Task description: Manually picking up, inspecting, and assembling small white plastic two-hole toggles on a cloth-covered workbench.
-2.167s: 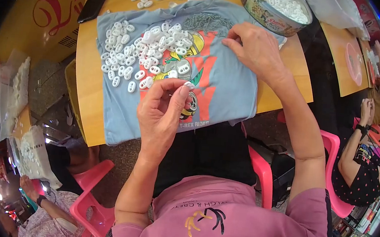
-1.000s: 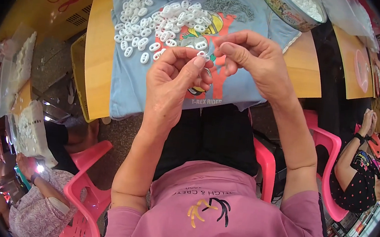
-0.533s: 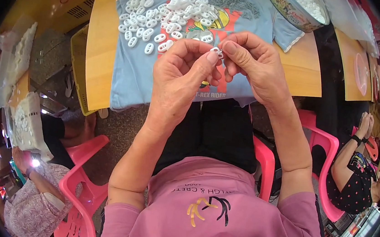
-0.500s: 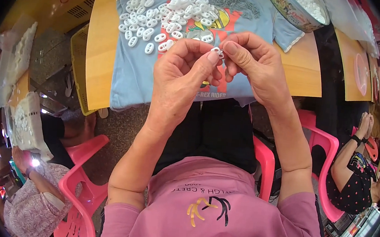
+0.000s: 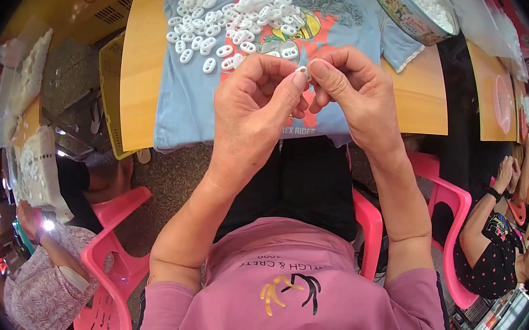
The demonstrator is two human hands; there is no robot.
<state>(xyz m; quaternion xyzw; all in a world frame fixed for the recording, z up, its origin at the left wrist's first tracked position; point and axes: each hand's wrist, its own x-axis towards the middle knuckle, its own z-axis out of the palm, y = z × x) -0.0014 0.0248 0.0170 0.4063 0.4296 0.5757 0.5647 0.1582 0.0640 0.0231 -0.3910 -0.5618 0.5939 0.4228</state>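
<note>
Head view, two hands' fingers pinching one small white piece, dozens heaped on blue shirt

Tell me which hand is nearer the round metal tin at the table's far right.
Right. The right hand is just below and left of the tin; the left hand lies farther left, beyond the right hand. Both pinch a small white piece.

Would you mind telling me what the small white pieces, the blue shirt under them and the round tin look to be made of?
White pieces: probably moulded plastic, smooth, uniform, glossy ovals with holes. Both hands, left hand and right hand, pinch one. Blue shirt: soft knit cloth, matte, wrinkled, printed. Round tin: likely metal, with a shiny printed wall and thin rim.
</note>
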